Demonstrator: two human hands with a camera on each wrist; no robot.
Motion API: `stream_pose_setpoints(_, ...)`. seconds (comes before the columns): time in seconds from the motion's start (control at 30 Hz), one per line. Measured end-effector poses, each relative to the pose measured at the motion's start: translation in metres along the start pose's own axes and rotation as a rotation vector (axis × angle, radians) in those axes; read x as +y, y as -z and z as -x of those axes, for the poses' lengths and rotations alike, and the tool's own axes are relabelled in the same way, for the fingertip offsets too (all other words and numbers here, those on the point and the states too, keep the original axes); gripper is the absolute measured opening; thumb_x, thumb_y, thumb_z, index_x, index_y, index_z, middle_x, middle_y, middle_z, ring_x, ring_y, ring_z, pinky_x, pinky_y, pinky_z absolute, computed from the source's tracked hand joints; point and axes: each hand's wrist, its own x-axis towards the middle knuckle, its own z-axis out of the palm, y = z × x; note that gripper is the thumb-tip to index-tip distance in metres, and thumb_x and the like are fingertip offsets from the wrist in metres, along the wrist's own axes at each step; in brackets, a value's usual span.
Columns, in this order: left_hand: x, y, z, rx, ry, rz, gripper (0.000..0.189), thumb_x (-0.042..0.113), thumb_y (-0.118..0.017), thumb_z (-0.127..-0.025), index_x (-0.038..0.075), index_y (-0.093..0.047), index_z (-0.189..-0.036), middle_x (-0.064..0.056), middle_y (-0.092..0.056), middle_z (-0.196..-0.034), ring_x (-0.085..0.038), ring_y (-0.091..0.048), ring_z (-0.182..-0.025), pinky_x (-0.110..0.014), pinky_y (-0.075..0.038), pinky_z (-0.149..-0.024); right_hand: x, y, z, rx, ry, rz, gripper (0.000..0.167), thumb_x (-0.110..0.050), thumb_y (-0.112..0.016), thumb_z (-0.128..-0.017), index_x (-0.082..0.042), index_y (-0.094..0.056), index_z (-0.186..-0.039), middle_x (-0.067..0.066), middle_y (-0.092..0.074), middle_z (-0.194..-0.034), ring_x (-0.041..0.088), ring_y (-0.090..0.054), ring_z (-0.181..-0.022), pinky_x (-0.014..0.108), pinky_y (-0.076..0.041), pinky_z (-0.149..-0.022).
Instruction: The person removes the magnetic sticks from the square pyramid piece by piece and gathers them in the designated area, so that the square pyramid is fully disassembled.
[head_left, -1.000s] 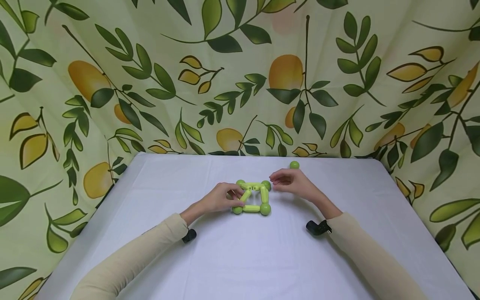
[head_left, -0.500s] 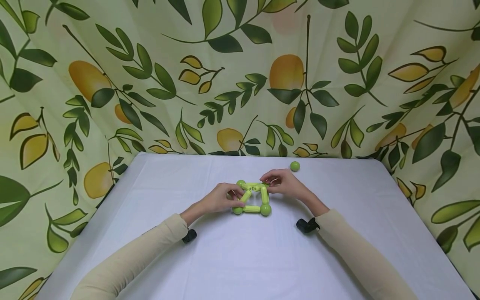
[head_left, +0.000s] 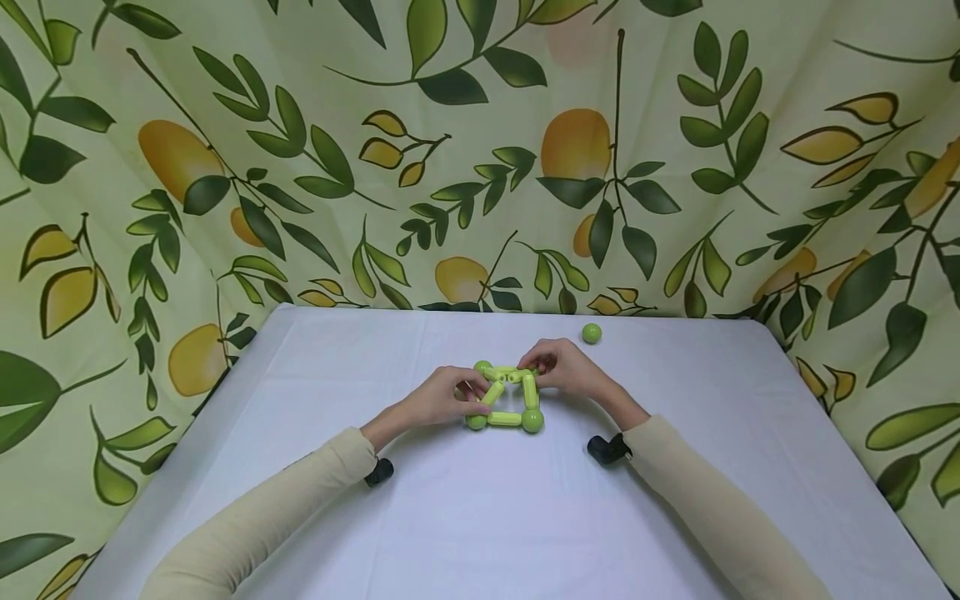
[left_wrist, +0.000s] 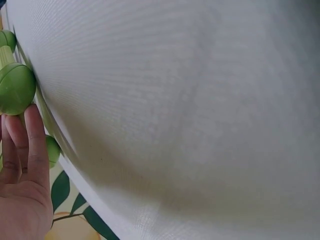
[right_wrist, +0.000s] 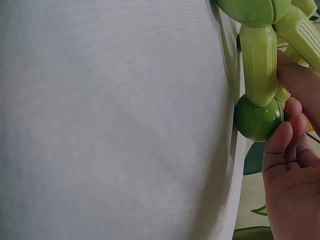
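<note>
A square frame of light green magnetic rods [head_left: 506, 419] with darker green balls at its corners lies on the table. Some rods slant inward over its middle, their ends close together. At the frame's left side, my left hand [head_left: 442, 393] holds the near left ball [left_wrist: 16, 90] and the rod rising from it between thumb and fingers. My right hand [head_left: 561, 365] pinches the far right corner; in the right wrist view its fingertips touch that ball [right_wrist: 257, 119], and the thumb lies by a slanting rod. The near right ball [head_left: 532, 420] is untouched.
One loose green ball [head_left: 592, 333] sits near the table's back edge, just beyond my right hand. A white cloth covers the table [head_left: 480, 517]. Behind it hangs a curtain [head_left: 480, 183] printed with leaves and fruit.
My right hand has moved left from beside the frame onto its far right corner, leaving the loose ball fully visible. My left hand has stayed in place.
</note>
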Motion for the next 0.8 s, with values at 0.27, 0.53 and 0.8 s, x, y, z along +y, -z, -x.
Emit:
stream_pose_setpoints(0.27,0.000,0.000,0.000,0.002,-0.005,-0.006,0.023,0.015,-0.083,-0.088,0.005,-0.071,-0.105,0.004,-0.065,-0.091,-0.011,-0.061,-0.081,-0.028,-0.054,-0.076,-0.004,0.001,0.000,0.003,0.006,0.000,0.019,0.007,-0.082,-0.081,-0.001,-0.076,-0.097,0.003,-0.063,-0.083,0.022,-0.053,-0.077,0.024,-0.043,-0.065)
stream_pose_setpoints(0.53,0.001,0.000,0.000,0.004,-0.015,-0.009,0.022,0.014,-0.083,-0.088,0.005,-0.071,-0.104,0.004,-0.065,-0.090,-0.011,-0.061,-0.080,-0.028,-0.054,-0.076,0.005,0.000,-0.003,0.016,-0.011,-0.017,0.020,0.005,-0.082,-0.081,-0.004,-0.075,-0.098,0.001,-0.060,-0.080,0.019,-0.053,-0.077,0.026,-0.045,-0.066)
stream_pose_setpoints(0.8,0.001,-0.001,0.000,0.008,-0.030,0.001,0.022,0.014,-0.083,-0.088,0.004,-0.071,-0.104,0.004,-0.066,-0.090,-0.011,-0.061,-0.080,-0.028,-0.055,-0.076,0.006,0.001,-0.005,0.005,-0.049,-0.044,0.019,0.008,-0.078,-0.082,-0.002,-0.075,-0.099,0.002,-0.060,-0.080,0.018,-0.052,-0.075,0.024,-0.044,-0.062)
